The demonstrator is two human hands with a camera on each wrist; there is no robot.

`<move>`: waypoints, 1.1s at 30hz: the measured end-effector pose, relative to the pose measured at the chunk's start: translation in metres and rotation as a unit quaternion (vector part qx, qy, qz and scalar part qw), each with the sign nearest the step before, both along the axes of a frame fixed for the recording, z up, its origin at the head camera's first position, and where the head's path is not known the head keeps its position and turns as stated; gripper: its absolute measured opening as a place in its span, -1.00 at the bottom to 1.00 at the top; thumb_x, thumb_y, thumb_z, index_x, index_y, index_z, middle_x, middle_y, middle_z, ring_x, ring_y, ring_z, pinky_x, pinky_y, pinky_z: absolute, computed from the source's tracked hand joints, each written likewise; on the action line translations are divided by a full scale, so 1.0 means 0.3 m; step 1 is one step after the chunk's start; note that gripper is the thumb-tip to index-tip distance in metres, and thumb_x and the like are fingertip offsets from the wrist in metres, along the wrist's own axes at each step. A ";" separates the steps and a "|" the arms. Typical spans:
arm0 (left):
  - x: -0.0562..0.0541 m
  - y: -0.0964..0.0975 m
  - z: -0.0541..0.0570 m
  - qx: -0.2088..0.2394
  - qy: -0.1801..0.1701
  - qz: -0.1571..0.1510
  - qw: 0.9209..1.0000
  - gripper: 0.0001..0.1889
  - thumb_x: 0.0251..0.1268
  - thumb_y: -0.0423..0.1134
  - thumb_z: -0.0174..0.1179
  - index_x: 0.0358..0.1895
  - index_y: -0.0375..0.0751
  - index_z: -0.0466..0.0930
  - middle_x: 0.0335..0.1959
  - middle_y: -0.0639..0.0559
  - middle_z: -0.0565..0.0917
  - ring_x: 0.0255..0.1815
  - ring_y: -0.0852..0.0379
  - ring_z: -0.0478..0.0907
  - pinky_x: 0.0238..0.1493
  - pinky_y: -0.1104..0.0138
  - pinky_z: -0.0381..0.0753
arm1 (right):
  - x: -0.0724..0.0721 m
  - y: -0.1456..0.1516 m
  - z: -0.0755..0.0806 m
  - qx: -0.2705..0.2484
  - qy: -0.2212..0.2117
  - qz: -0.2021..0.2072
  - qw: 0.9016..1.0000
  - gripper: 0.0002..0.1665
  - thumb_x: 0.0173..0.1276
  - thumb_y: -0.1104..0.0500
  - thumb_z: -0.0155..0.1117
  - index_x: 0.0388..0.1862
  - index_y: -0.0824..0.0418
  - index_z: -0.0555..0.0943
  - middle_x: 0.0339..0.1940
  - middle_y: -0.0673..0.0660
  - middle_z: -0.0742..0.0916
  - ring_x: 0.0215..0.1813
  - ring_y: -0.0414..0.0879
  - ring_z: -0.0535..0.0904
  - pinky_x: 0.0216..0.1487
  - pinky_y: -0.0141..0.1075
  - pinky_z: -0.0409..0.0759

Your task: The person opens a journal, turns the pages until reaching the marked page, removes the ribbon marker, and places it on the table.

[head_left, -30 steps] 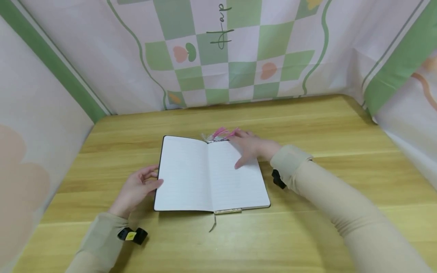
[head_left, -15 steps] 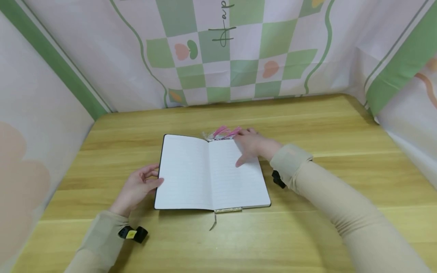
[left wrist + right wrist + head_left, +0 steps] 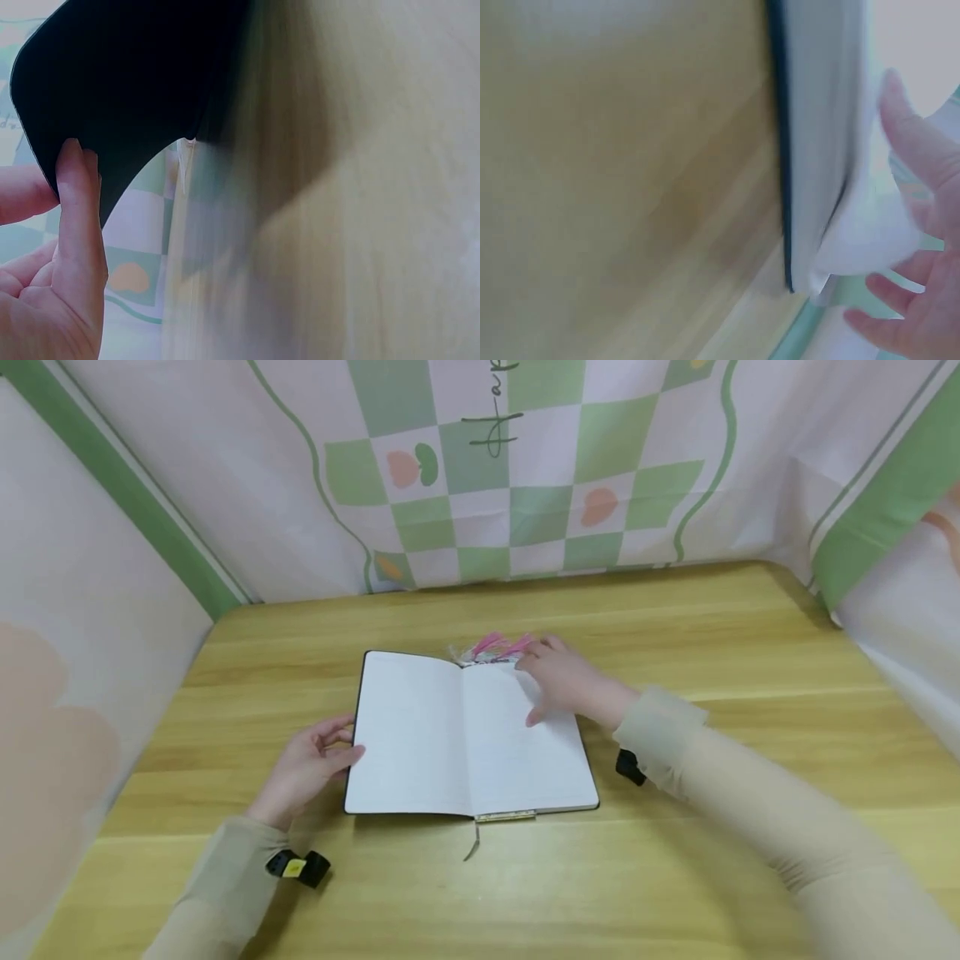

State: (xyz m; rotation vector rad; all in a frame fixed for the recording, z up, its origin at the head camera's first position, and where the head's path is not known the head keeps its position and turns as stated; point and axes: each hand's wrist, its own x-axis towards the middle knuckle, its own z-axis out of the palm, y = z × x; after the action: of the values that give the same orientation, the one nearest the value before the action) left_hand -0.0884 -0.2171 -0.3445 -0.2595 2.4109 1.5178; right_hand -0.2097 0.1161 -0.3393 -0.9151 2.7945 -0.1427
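Observation:
An open notebook [image 3: 412, 735] with blank-looking white pages and a dark cover [image 3: 120, 82] lies at the middle of the table. My left hand [image 3: 303, 768] pinches the left cover's outer edge, thumb on the page and fingers underneath; the left wrist view shows that cover raised off the wood. Over the upper right corner of the right page spreads my right hand [image 3: 566, 681]. In the right wrist view, a page corner [image 3: 874, 236] curves away from the page block beside its loosely parted fingers [image 3: 889, 292]. Pink tassels [image 3: 502, 645] stick out past the notebook's top edge.
A gold patterned strip [image 3: 506, 817] and a thin dark ribbon [image 3: 474, 843] show at the notebook's bottom edge. The wooden table [image 3: 675, 877] meets a green-and-white checked cloth [image 3: 510, 518] behind, with more printed cloth at both sides.
My right hand and forearm have shifted slightly right, the wrist moving outward over the page corner. My left hand keeps its pinch on the cover. The whole head view has tilted a little.

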 end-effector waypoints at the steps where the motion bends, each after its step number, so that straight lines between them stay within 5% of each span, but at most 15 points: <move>1: 0.000 0.001 0.000 0.000 0.000 0.000 1.000 -0.40 0.33 -0.30 0.15 0.40 -0.27 0.19 0.05 -0.15 0.50 -0.22 0.20 0.54 -0.17 0.33 0.61 | 0.009 0.005 0.002 -0.016 0.003 0.010 1.000 -0.06 -0.12 -0.09 0.58 0.22 0.30 0.47 0.33 0.33 0.43 0.36 0.28 0.22 0.37 0.12 0.18; 5: -0.002 0.001 -0.002 0.003 -0.001 0.002 1.000 -0.40 0.33 -0.31 0.15 0.41 -0.27 0.19 0.04 -0.14 0.49 -0.23 0.21 0.53 -0.18 0.34 0.61 | 0.060 0.024 0.012 -0.075 -0.007 0.039 0.996 -0.32 -0.02 0.29 0.50 0.15 0.30 0.52 0.16 0.31 0.56 0.20 0.21 0.44 0.24 0.03 0.40; 10: -0.007 0.002 -0.001 0.009 0.000 0.002 1.000 -0.40 0.32 -0.32 0.15 0.40 -0.28 0.20 0.03 -0.14 0.49 -0.24 0.21 0.53 -0.20 0.35 0.61 | 0.109 0.048 0.010 -0.125 -0.027 0.042 0.991 -0.37 0.12 0.60 0.13 0.21 0.29 0.48 -0.05 0.25 0.63 -0.08 0.07 0.56 -0.13 -0.15 0.56; 13: -0.008 0.002 0.000 0.012 0.000 0.001 1.000 -0.40 0.32 -0.33 0.15 0.39 -0.29 0.20 0.03 -0.14 0.49 -0.24 0.21 0.53 -0.21 0.35 0.61 | 0.125 0.057 0.011 -0.163 -0.033 0.041 0.985 -0.37 0.14 0.63 -0.01 0.20 0.31 0.48 -0.10 0.22 0.63 -0.18 0.00 0.52 -0.25 -0.23 0.50; 17: -0.003 0.002 0.001 0.007 -0.002 0.002 1.000 -0.40 0.32 -0.32 0.16 0.40 -0.28 0.19 0.04 -0.15 0.49 -0.24 0.19 0.53 -0.21 0.35 0.61 | 0.142 0.062 0.016 -0.213 -0.051 0.044 0.975 -0.39 0.12 0.62 -0.03 0.16 0.32 0.51 0.01 0.24 0.63 -0.10 0.04 0.57 -0.16 -0.20 0.56; 21: 0.001 0.002 0.000 0.000 -0.002 0.002 1.000 -0.40 0.32 -0.32 0.15 0.40 -0.28 0.19 0.05 -0.16 0.50 -0.24 0.20 0.53 -0.22 0.35 0.61 | 0.149 0.058 0.031 -0.267 -0.115 0.008 0.957 -0.42 0.18 0.52 0.02 0.23 0.32 0.44 0.17 0.29 0.56 0.04 0.13 0.56 0.00 -0.08 0.56; 24: 0.003 0.004 0.001 0.000 0.001 0.004 1.000 -0.40 0.32 -0.33 0.16 0.39 -0.30 0.19 0.05 -0.17 0.50 -0.26 0.22 0.53 -0.23 0.36 0.61 | 0.145 0.050 0.046 -0.334 -0.211 -0.044 0.918 -0.36 0.24 0.42 0.05 0.34 0.34 0.30 0.24 0.34 0.48 0.12 0.15 0.50 0.07 -0.07 0.53; 30: 0.005 0.004 -0.002 0.010 0.006 0.004 1.000 -0.40 0.31 -0.35 0.15 0.39 -0.31 0.20 0.03 -0.16 0.50 -0.28 0.24 0.53 -0.24 0.35 0.61 | 0.144 0.041 0.071 -0.462 -0.414 -0.102 0.777 -0.17 0.27 0.36 -0.03 0.49 0.26 -0.07 0.25 0.35 0.36 -0.09 -0.07 0.59 -0.16 -0.17 0.64; 33: 0.006 0.004 0.002 0.012 0.009 0.002 1.000 -0.40 0.31 -0.34 0.16 0.39 -0.32 0.19 0.03 -0.16 0.51 -0.28 0.25 0.54 -0.24 0.36 0.61 | 0.148 0.029 0.079 -0.501 -0.454 -0.105 0.730 -0.18 0.30 0.34 -0.09 0.50 0.24 -0.12 0.27 0.33 0.32 -0.10 -0.16 0.58 -0.17 -0.19 0.64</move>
State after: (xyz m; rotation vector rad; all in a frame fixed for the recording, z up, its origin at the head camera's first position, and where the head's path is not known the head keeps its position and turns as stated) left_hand -0.0866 -0.2160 -0.3440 -0.2460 2.4062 1.5547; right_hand -0.1653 0.1250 -0.3156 -0.4018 1.6983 -1.7151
